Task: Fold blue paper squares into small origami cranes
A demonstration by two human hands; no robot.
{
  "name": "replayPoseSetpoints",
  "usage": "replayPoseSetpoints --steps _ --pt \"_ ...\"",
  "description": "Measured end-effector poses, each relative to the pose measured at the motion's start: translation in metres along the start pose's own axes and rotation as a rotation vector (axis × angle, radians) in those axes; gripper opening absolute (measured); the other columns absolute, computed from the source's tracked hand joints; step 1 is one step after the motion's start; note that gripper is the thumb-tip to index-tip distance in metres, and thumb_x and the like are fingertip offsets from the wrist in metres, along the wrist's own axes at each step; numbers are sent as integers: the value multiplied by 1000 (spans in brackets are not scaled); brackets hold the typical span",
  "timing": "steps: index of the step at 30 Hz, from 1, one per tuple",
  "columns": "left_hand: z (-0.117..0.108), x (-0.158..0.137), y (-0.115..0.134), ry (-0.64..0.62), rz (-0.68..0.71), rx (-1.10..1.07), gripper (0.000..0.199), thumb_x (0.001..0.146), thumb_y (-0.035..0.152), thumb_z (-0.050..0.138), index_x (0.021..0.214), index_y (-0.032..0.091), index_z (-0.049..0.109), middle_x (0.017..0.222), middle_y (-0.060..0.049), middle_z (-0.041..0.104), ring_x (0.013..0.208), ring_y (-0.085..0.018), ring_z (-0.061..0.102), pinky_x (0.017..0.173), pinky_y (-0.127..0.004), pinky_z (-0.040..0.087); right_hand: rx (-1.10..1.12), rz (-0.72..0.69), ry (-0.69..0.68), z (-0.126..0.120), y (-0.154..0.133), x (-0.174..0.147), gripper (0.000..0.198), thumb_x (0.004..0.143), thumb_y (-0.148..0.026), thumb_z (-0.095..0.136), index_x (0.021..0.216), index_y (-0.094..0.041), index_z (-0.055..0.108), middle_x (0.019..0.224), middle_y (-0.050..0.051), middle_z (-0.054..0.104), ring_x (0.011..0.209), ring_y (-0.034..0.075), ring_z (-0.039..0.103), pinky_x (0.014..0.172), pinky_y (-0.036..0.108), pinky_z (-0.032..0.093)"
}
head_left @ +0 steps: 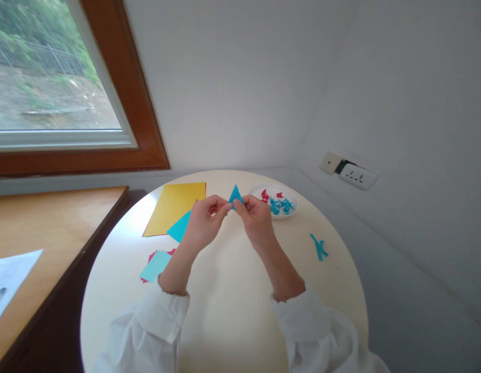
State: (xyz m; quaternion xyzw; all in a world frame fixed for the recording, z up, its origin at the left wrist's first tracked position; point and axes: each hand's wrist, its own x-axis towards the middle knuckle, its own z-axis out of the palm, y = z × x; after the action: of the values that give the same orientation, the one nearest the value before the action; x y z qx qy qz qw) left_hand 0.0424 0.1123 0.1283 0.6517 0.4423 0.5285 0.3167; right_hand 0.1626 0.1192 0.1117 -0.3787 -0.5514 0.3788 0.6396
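Note:
Between my two hands is a small piece of blue paper [236,194], folded to a pointed triangle with its tip up. My left hand [206,217] pinches its lower left corner between thumb and fingertips. On the other side, my right hand [258,215] grips the lower right part, its thumb lying across the front. The lower edge of the paper is partly covered by the thumbs. Just behind my right hand stands a white plate [278,216] holding several small folded blue paper pieces [281,205] and a few red ones [265,195].
Yellow sheets [174,204] lie at the table's back left, with a blue sheet [178,227] partly behind my left hand. Nearer are light blue and red paper squares [155,266]. Blue paper strips [319,247] lie at right on the round white table [232,311]. A wooden desk [69,217] adjoins.

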Motion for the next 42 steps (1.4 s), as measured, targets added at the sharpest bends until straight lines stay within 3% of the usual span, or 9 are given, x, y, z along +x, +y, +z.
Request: replayPoseSetpoints --steps 6,10,14,19,26,35,42 --pt "-1 0 3 -24 -71 -106 21 66 35 65 69 14 62 67 -5 65 65 -16 61 59 -25 45 18 25 -20 -5 2 0 24 71 -37 60 59 -17 56 54 -4 48 54 9 40 53 25 31" --pt "-5 -1 4 -28 -56 -23 21 68 35 62 63 15 60 58 -2 59 56 -12 53 52 -23 40 -36 -19 -23 -7 1 1 25 75 -39 56 63 -18 59 58 -2 52 58 11 46 56 25 36" --pt "-6 -3 7 -77 -27 36 25 69 37 61 58 16 57 55 0 54 53 -11 46 47 -21 35 -14 -11 -60 -8 -2 2 19 67 -37 65 69 -18 62 68 -1 60 63 12 52 58 25 41" --pt "-1 -3 8 -134 -37 -46 23 70 38 61 67 15 63 63 -3 61 59 -13 53 50 -22 38 80 27 -45 -6 -2 0 25 67 -39 66 56 -19 53 53 -4 53 52 9 45 51 24 38" --pt "0 -3 6 -114 -75 -51 26 69 38 64 57 15 60 50 2 53 49 -9 46 47 -22 35 116 7 -26 -5 5 2 19 69 -36 66 63 -19 60 62 -3 57 60 10 49 59 24 40" --pt "-1 -4 13 -9 -158 -179 31 58 44 73 61 14 66 58 -2 63 55 -12 53 51 -23 41 306 64 54 -4 -1 0 13 65 -34 68 65 -21 65 68 -2 62 67 12 54 65 27 43" --pt "-2 -5 13 -53 -134 -197 31 59 44 73 59 14 65 55 -1 61 52 -10 49 48 -23 39 266 30 91 -3 0 0 16 65 -36 68 65 -21 64 69 0 63 68 13 54 64 28 44"
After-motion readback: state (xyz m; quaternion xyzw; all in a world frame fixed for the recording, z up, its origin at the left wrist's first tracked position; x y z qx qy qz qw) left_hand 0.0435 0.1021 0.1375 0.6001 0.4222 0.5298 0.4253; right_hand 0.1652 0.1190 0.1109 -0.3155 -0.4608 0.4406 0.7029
